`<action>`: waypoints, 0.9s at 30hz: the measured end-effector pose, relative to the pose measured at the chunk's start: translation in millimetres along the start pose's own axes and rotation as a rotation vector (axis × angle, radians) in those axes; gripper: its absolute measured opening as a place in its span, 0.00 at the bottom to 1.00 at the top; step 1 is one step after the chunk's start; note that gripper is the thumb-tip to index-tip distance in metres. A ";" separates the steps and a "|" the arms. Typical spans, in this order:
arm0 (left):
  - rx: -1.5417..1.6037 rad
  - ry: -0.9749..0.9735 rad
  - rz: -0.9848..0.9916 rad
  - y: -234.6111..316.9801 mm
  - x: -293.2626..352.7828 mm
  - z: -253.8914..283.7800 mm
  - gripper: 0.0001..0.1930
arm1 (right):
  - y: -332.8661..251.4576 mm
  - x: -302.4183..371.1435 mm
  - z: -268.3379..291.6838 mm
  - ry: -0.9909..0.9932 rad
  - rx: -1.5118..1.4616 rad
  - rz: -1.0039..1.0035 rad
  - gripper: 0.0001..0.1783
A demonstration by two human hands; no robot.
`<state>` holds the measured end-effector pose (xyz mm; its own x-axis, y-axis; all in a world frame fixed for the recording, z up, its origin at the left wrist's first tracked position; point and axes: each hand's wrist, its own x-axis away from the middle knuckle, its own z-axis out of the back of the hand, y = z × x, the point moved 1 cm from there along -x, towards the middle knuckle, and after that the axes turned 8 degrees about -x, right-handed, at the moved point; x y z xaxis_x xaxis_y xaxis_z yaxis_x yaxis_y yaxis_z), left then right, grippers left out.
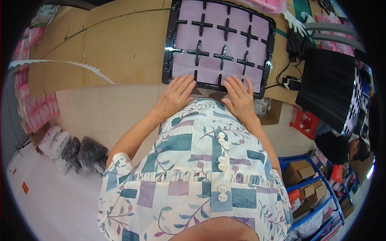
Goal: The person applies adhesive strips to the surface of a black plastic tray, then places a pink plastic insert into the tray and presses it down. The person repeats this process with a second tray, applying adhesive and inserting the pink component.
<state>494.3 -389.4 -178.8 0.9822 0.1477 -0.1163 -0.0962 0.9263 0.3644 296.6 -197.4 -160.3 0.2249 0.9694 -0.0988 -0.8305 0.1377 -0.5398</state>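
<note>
A black plastic tray [167, 64] lies on the table in front of me, its raised cross-shaped dividers standing over pinkish-purple sheet material [213, 34]. My left hand [176, 96] rests at the near edge, left of the middle, fingers stretched onto the pinkish surface. Farther right along that same edge, my right hand [240, 97] lies with fingers extended and slightly spread. Neither hand grips anything that I can see. Part of the tray's near rim is hidden under the fingers.
Brown cardboard [120, 48] covers the table. On the right are a white glove [295, 25], a black power adapter [292, 83] with cables and stacked black trays [327, 88]. Beyond stand a red stool [304, 123], blue shelving [287, 160] and another person [339, 148]. Bags [91, 154] sit lower left.
</note>
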 end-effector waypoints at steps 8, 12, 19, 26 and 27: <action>-0.016 -0.011 0.049 -6.6 0.1 1.9 0.28 | 16.4 33.0 10.9 0.098 -0.045 -0.114 0.22; -0.024 -0.011 0.094 -0.2 -9.7 10.3 0.31 | 33.9 56.6 17.2 0.297 -0.036 -0.295 0.14; -0.097 -0.117 0.024 -13.5 -4.4 2.5 0.37 | 50.6 80.3 20.2 0.410 0.047 -0.423 0.14; -0.117 -0.085 0.053 -10.1 -7.0 1.7 0.33 | 43.0 58.7 12.9 0.257 0.206 -0.378 0.24; -0.108 -0.081 0.059 -9.0 -9.4 3.5 0.32 | 43.9 58.5 12.1 0.247 0.223 -0.379 0.23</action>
<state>486.5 -400.4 -177.8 0.9838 0.1782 -0.0214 -0.1662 0.9493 0.2667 267.1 -132.2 -179.6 0.6230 0.7696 -0.1399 -0.7498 0.5366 -0.3872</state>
